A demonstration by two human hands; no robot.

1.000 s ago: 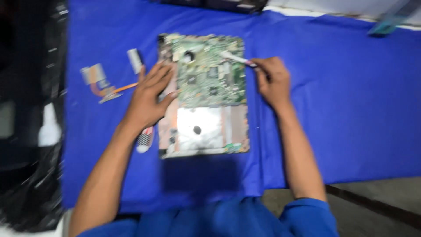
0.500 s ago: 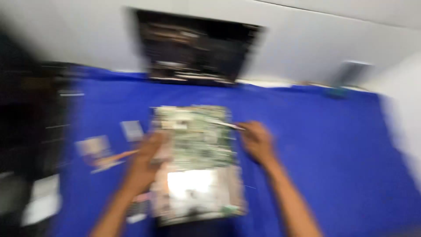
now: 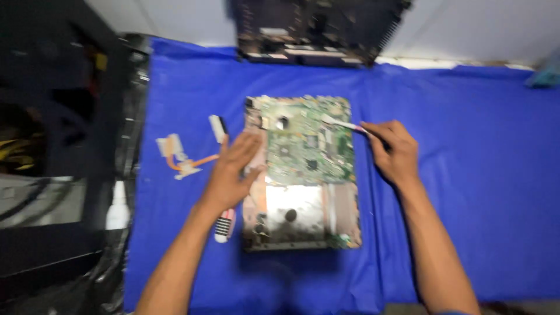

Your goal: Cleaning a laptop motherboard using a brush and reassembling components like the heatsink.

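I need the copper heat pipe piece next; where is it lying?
In the head view, the copper heat pipe piece lies on the blue cloth, left of the circuit board, just beyond the left hand.

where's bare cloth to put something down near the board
Widest bare blue cloth lies right of the right hand. Another strip runs between the circuit board and dark chassis. Left of the left hand is crowded: copper heat pipe.
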